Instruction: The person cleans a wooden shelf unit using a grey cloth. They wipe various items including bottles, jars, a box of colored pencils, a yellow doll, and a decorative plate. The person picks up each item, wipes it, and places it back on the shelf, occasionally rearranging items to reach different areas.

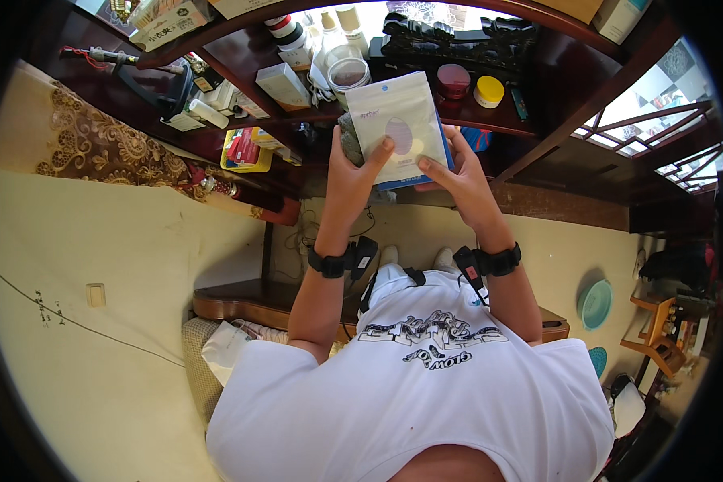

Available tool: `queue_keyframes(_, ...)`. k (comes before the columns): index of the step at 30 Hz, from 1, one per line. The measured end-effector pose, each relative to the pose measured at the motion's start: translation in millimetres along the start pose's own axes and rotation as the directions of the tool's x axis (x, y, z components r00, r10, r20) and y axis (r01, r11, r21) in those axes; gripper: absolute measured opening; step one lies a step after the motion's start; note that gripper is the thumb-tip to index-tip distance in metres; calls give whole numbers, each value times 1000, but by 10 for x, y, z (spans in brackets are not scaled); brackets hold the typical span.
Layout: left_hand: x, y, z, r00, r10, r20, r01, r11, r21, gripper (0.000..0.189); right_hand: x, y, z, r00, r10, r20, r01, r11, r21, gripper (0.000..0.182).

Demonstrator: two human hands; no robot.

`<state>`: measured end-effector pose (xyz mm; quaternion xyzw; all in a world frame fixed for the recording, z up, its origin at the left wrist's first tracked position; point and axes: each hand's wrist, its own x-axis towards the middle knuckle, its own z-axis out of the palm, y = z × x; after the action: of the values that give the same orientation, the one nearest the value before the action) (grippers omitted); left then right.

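Note:
A flat white packet (403, 114) with a purple oval on its front is held up in front of a dark wooden shelf unit. My left hand (355, 165) grips its left side, the thumb lying on the face. A grey-green, rough-textured item (350, 138) sits between that hand and the packet; what it is I cannot tell. On the other side, my right hand (461, 175) grips the packet with its thumb near the lower right corner. Something blue (405, 182) shows behind the packet along its bottom and right edges. The fingers behind it are partly hidden.
Shelves hold a glass jar (348, 73), a white box (283, 86), a dark red jar (453, 81), a yellow-lidded jar (489, 91) and a carved black stand (458, 39). A yellow basket (246, 166) stands lower left, near a patterned curtain (114, 138). Cables lie on the floor.

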<state>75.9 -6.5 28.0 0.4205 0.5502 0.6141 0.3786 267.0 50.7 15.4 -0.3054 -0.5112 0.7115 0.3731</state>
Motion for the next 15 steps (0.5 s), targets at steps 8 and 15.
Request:
queue_keyframes(8,-9,-108,-137,994,9,-106,-22,991,-129,49,-37,6,-77,999,37,19,-41,961,273,61)
queue_keyframes(15,-35,-25,-439,947,-42,-319,-85,924,-373,61,-80,22,-147,1000,-24,-10,26,928,372,53)
